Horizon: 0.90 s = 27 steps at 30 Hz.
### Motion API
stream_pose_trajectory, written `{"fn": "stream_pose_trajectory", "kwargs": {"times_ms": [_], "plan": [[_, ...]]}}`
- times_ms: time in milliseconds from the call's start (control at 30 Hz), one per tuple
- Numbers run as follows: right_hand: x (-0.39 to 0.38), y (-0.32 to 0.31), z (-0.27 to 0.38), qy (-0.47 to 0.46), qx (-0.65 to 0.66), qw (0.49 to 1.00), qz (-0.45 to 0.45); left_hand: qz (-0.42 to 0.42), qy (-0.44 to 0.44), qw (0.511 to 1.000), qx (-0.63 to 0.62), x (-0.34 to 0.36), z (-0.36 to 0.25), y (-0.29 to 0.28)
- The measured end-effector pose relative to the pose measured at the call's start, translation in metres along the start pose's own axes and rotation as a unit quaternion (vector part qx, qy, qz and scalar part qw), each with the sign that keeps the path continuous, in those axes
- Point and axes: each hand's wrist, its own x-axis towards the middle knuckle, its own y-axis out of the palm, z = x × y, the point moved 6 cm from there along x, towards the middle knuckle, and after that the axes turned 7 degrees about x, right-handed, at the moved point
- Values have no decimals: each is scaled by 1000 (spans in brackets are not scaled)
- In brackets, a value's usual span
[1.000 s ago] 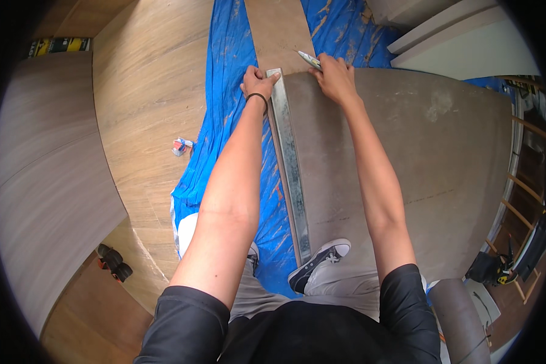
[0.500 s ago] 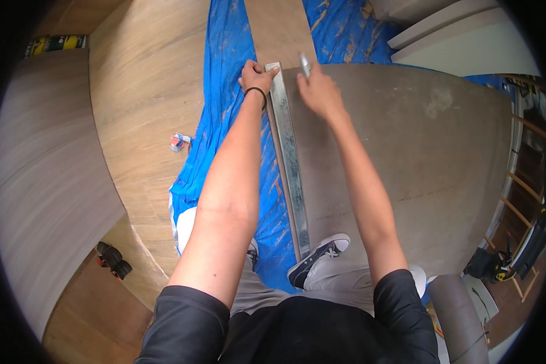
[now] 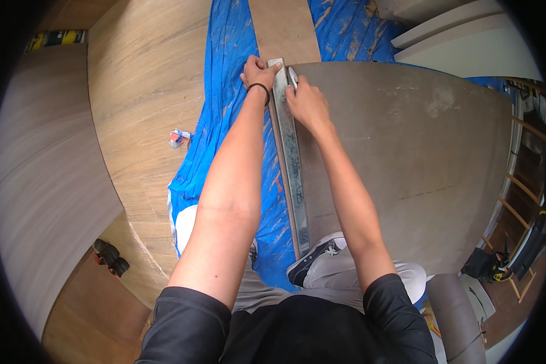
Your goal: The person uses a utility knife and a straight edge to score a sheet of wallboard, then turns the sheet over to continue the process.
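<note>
A long galvanized metal bar (image 3: pixel 292 158) lies along the left edge of a large grey-brown board (image 3: pixel 400 139). My left hand (image 3: pixel 259 74) grips the bar's far end, thumb on top and fingers curled over the left side. Just right of the bar, my right hand (image 3: pixel 308 104) is closed round a slim silver-white utility knife (image 3: pixel 293 77). The knife's front points away from me, close to the bar's right edge; its blade is too small to make out. My shoe (image 3: pixel 312 264) rests by the near end of the bar.
Blue plastic sheeting (image 3: pixel 224 121) covers the floor beneath the board. A brown strip of board (image 3: pixel 285 30) lies beyond the bar. Pale curved panels (image 3: pixel 467 45) stand at far right. A wooden ladder-like frame (image 3: pixel 515 212) and a black tool bag (image 3: pixel 480 264) are at right.
My right hand has moved left and lowered the utility knife from above the board to beside the bar. My left hand keeps its grip on the bar's far end.
</note>
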Motion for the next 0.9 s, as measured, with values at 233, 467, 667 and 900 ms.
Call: {"fn": "stream_pose_trajectory", "kwargs": {"times_ms": [233,467,667,900], "plan": [[1,5,4,9,-29,1000,1,3,-3,1000,-1,1,1,2],[8,7,14,35,-26,999,25,-2,3,1000,6,-1,-2,0],[14,9,20,111,-54,989,84,-3,14,1000,14,2,2,-1],[10,15,14,111,-22,991,69,-7,12,1000,9,4,2,4]]}}
